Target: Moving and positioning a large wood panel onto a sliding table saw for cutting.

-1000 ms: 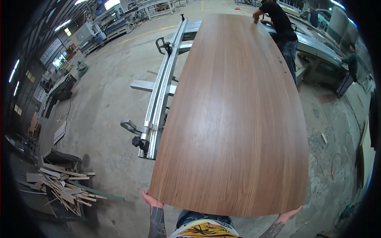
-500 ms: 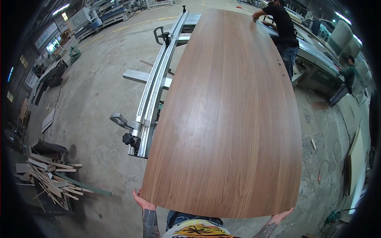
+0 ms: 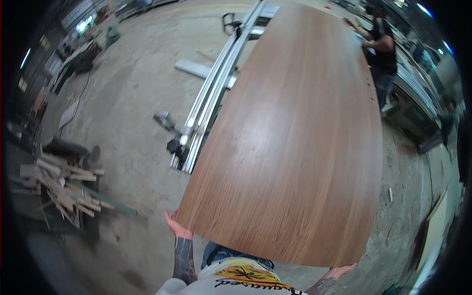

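A large wood-grain panel (image 3: 287,142) stretches from just in front of me to the far end. My left hand (image 3: 178,225) grips its near left corner, thumb up at the edge and the other fingers hidden beneath. At the near right corner my right hand (image 3: 340,271) holds the panel from below, its fingers partly hidden. Along the panel's left side runs an aluminium rail (image 3: 220,81) with a flip stop (image 3: 167,121) and a black knob (image 3: 175,147). The panel covers part of that rail's supports.
A co-worker (image 3: 382,49) stands at the panel's far right side, beside a long machine (image 3: 412,91). On the left, a bin holds wood offcuts (image 3: 69,184). A pale board (image 3: 433,228) leans at the right, and a second person (image 3: 446,123) is farther off.
My view has turned, and the panel now slants more to the right relative to the rail. The co-worker's hands have drawn back from the panel's edge. Both my hands keep their hold.
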Tool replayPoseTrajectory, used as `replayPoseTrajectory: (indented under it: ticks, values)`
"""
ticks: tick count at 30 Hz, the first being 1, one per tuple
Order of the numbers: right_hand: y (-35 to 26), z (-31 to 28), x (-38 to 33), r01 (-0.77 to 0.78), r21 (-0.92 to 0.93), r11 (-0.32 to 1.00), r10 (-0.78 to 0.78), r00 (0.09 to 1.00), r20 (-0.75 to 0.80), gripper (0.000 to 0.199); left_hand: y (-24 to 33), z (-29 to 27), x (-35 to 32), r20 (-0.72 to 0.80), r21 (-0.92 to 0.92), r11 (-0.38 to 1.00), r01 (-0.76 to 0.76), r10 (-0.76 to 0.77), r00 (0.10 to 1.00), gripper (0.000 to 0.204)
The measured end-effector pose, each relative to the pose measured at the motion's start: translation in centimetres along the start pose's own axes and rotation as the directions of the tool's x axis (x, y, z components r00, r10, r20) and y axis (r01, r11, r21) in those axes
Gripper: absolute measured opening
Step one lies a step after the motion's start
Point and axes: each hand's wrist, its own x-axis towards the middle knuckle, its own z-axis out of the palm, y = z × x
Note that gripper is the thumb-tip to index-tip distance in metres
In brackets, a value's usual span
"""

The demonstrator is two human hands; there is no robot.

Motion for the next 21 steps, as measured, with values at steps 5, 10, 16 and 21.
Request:
replayPoseTrajectory:
  ticks: [5,10,16,21]
  values:
    - [-0.5,1.0,-1.7,-0.003,0.02,1.0,0.002,0.999,0.037,0.072,-0.5,-0.3,0.5,-0.096,-0.005,0.999,-0.05,0.049,0.994,0.052]
    - [-0.8,1.6,-2.9,0.003,0.025,1.0,-0.004,0.999,0.044,0.072,-0.9,0.1,0.9,-0.094,-0.026,0.998,-0.049,0.046,0.995,0.049]
    - [-0.6,1.5,-1.4,0.006,0.02,1.0,-0.007,1.0,0.029,0.074,-1.4,0.7,0.9,-0.059,-0.009,0.999,-0.047,0.047,0.997,0.052]
    - [0.0,0.8,0.7,0.013,0.081,0.997,-0.017,0.999,0.047,0.076,-1.4,1.5,0.6,-0.009,-0.007,1.0,-0.024,0.024,1.0,0.053]
